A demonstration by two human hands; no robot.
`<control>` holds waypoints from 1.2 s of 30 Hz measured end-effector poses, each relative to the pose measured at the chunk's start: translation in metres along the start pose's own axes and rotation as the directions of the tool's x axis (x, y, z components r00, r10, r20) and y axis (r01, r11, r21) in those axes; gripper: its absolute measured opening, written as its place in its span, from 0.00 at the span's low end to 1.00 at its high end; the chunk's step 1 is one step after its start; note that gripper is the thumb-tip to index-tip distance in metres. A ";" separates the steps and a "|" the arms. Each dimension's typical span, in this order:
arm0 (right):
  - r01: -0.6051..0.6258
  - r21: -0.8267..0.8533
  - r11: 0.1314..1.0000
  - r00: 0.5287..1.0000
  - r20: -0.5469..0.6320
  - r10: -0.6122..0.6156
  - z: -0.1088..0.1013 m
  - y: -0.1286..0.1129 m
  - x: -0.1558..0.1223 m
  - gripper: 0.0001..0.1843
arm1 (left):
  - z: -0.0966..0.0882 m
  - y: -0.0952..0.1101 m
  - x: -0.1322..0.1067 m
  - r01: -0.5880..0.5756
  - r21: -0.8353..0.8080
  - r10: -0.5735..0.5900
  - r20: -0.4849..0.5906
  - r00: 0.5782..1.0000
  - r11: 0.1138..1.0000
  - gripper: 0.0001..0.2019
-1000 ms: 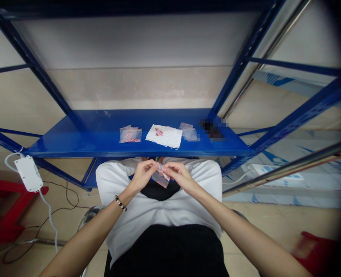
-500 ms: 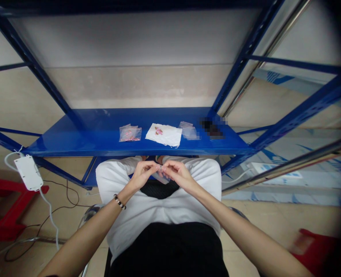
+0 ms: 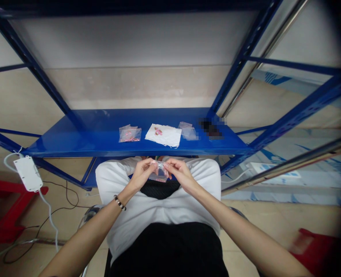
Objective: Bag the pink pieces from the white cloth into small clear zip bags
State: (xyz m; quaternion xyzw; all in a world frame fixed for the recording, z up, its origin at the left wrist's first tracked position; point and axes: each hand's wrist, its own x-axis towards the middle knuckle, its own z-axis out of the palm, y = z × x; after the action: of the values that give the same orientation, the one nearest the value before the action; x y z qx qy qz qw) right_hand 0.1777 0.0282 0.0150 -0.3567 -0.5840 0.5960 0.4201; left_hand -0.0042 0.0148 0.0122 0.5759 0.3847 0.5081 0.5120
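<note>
The left hand [image 3: 143,175] and right hand [image 3: 182,175] meet at the fingertips in front of the person's white short-sleeved top [image 3: 158,209], each pinched closed between thumb and fingers on the upper edge of a small clear plastic bag [image 3: 159,176]. The two grips sit nearly touching, and the bag hangs below them with a little pink showing through the film, though the fingers hide its top edge, so whether it is sealed or open cannot be told. Pinching close to the edge with both hands level looks like the sound way to work such thin film, since it keeps the edge taut and stops the bag from twisting; relaxed wrists, as here, should help the fingertips feel it. Ahead, a glossy blue steel shelf [image 3: 72,144] carries another clear bag with pink contents [image 3: 130,134], a white paper sheet [image 3: 167,136] with a pink item on it [image 3: 158,131], and a further clear bag [image 3: 188,131]. A dark object beside them [image 3: 211,129] is too blurred to identify.
</note>
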 end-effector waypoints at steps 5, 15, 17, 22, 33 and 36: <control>-0.008 0.015 1.000 1.000 0.008 0.007 0.004 0.003 0.000 0.18 | 0.004 -0.007 -0.002 0.018 0.014 -0.018 0.001 1.000 1.000 0.17; 0.016 0.105 0.994 0.996 -0.089 -0.006 0.004 0.005 0.001 0.17 | -0.002 0.001 0.002 -0.036 0.027 0.038 -0.054 0.998 0.999 0.19; 0.046 0.075 0.996 0.992 -0.117 -0.037 0.001 0.002 0.002 0.16 | -0.004 -0.001 0.003 -0.028 0.029 0.030 -0.067 0.997 0.999 0.20; 0.084 -0.038 0.996 0.996 -0.041 -0.085 -0.002 -0.001 0.003 0.15 | -0.006 -0.006 0.004 -0.005 0.061 0.009 -0.069 0.998 0.998 0.19; 0.058 -0.060 0.997 0.998 -0.009 -0.058 0.004 0.007 0.000 0.13 | 0.005 -0.008 -0.001 -0.015 0.071 0.012 0.038 0.999 0.997 0.16; 0.037 -0.043 0.998 0.999 -0.001 -0.037 0.004 0.006 0.000 0.13 | 0.005 -0.010 -0.002 -0.014 0.071 0.011 0.047 0.999 0.997 0.15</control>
State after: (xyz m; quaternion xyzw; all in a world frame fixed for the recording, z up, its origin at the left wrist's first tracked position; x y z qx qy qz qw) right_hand 0.1735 0.0271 0.0097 -0.3555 -0.6029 0.5750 0.4237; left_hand 0.0016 0.0140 0.0024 0.6077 0.3869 0.4840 0.4968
